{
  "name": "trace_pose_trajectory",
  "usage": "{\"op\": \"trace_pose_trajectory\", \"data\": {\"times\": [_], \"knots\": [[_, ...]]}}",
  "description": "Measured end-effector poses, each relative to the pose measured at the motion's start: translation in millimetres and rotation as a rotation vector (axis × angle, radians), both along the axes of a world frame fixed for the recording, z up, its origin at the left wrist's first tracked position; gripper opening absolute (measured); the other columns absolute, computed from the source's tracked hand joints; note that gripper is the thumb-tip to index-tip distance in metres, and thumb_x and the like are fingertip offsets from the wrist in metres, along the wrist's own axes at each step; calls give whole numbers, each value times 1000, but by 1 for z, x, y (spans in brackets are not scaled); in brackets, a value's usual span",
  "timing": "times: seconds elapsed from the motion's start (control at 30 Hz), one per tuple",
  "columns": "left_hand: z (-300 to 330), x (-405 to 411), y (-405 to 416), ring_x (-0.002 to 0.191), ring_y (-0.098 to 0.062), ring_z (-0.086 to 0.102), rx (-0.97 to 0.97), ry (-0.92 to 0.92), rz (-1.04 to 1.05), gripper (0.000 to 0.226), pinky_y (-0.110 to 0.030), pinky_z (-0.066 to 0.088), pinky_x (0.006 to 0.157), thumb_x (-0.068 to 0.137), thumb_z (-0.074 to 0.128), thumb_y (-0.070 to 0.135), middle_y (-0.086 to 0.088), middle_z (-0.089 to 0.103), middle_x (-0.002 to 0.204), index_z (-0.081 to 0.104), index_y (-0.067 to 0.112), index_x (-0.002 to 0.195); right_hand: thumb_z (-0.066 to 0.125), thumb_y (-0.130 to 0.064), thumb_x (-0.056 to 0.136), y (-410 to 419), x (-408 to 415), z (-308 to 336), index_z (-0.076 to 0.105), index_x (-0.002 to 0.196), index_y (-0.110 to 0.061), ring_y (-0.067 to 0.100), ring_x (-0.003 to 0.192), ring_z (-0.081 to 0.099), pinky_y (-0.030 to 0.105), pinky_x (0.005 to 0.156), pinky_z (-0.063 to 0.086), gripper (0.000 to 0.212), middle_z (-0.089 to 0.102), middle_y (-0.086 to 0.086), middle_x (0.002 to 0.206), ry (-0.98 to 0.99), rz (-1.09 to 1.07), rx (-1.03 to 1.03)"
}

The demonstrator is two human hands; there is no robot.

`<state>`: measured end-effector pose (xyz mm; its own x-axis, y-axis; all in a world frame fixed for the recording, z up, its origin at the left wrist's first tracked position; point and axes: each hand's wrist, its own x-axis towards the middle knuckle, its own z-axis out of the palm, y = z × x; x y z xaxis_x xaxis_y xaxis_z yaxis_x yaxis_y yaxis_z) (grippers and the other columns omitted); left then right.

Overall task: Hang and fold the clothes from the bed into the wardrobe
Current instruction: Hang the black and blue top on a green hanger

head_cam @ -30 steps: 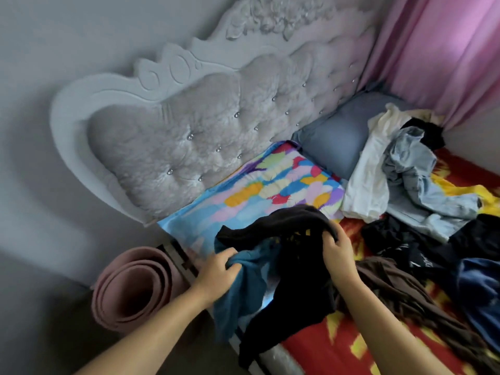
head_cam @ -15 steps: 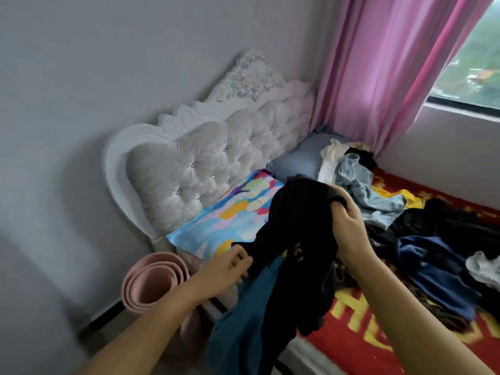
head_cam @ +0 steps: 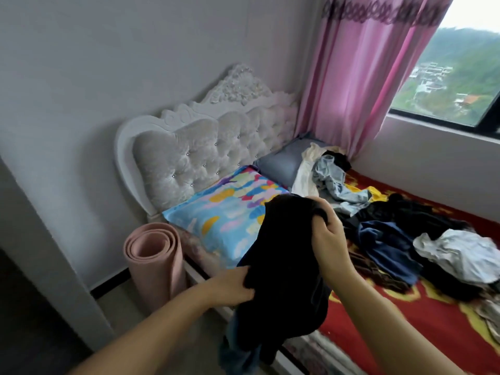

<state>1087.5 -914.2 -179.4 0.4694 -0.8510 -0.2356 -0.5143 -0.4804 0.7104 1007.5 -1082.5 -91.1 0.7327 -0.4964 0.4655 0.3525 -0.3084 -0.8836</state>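
A black garment [head_cam: 286, 255] with a teal-blue piece hanging below it is held up over the bed's near edge. My right hand [head_cam: 328, 239] grips its top, fingers curled into the cloth. My left hand [head_cam: 232, 286] pinches its lower left side. Behind it, a heap of clothes [head_cam: 400, 234] lies on the red and yellow bedspread [head_cam: 411, 328]: a pale denim piece [head_cam: 334, 180], a cream shirt [head_cam: 305, 171], dark blue and black garments, and a white one [head_cam: 460, 253]. The wardrobe is not in view.
A colourful pillow [head_cam: 227, 212] and a grey pillow [head_cam: 284, 163] lie against the tufted white headboard [head_cam: 194, 158]. A rolled pink mat [head_cam: 155, 258] stands on the floor by the bed. Pink curtain [head_cam: 359, 77] and window [head_cam: 454, 71] are at the right. A wall corner [head_cam: 40, 239] juts out at left.
Both hands have lifted the black garment up off the bed, and the view has risen and pulled back. My left hand shifted from the teal piece to the black cloth's side.
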Motion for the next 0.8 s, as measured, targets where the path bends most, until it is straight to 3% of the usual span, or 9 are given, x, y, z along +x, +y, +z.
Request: {"op": "trace_pose_trajectory", "data": {"times": [0.1,0.17,0.23,0.3,0.43,0.5,0.6,0.7,0.8], "knots": [[-34,-38,13,102,-29,60,245,-106,96,24,-32,41,80,91,46,9,-24,62,109,58,-7,103,34,17,88,7,-41,-10,60,90,-20,-14,82,56,3,79,39,45,62,-11,89,9,-42,22],[-43,-48,39,103,-38,61,295,-18,349,30,-35,42,72,94,41,8,-28,63,111,59,-12,106,35,16,88,14,-63,-14,60,93,-17,-14,82,56,3,78,39,42,63,-10,90,30,-58,20],[-37,-50,70,84,-41,67,146,254,657,31,-33,43,60,97,40,10,-31,66,94,59,-14,103,37,14,88,21,-81,-20,61,94,-22,-12,84,57,4,79,40,44,64,-14,91,49,-70,-9],[-20,-50,97,55,-30,67,-111,528,951,26,-31,50,48,97,37,4,-22,66,73,59,-10,97,40,11,88,31,-94,-30,61,95,-32,-11,88,57,4,80,40,49,66,-19,91,76,-90,-26],[33,-51,151,44,-19,61,-589,815,1322,26,-26,47,33,95,41,-1,-7,59,43,55,5,74,48,6,90,67,-105,-54,60,94,-40,-10,84,58,4,73,41,47,67,-22,89,169,-46,-116],[61,-52,178,51,-19,65,-747,906,1340,27,-33,55,53,97,43,3,-13,62,51,57,2,74,52,7,89,89,-105,-59,59,95,-36,-9,79,59,7,67,43,44,67,-18,84,215,46,-235],[95,-63,219,59,-26,62,-747,882,1283,26,-40,54,78,95,43,7,-14,64,66,58,2,74,57,3,87,129,-102,-56,59,105,-35,-10,79,61,9,69,44,42,67,-18,87,372,328,-480],[124,-82,265,65,-26,57,-649,765,1243,27,-35,50,63,94,46,15,-11,64,61,58,7,70,63,-28,90,195,-92,-43,57,119,-36,-6,70,59,12,68,44,30,63,-23,75,476,563,-663],[143,-95,304,63,-24,56,-603,534,1166,27,-28,46,61,94,42,9,-10,60,69,57,10,72,63,-32,90,281,-64,-20,58,120,-30,-6,79,60,11,74,46,30,64,-21,90,300,581,-515]]}}
